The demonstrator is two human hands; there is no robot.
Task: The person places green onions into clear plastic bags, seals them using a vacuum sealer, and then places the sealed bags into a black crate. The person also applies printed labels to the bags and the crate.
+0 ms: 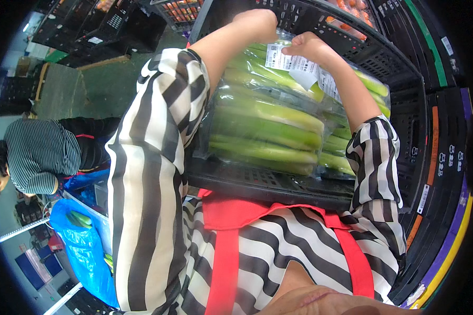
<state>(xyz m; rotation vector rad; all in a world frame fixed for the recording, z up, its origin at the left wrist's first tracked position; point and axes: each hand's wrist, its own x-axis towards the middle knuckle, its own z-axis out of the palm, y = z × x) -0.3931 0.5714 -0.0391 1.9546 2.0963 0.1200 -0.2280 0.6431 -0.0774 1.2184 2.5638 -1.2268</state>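
Clear plastic bags of long green vegetables, perhaps celtuce or leeks, lie in a black plastic crate. My right hand pinches the far end of an upper bag, its thumb against a white printed label. More labels overlap beside it, one with a loose pale flap. Just left of it, my left hand is curled at the same bag's end, its fingertips hidden. Another bag of green stalks lies to the right.
Stacked black crates stand at the right. Beyond the far wall are packed orange items. At left, a person in a striped top bends near a blue plastic bag holding green stalks. More black crates stand at upper left.
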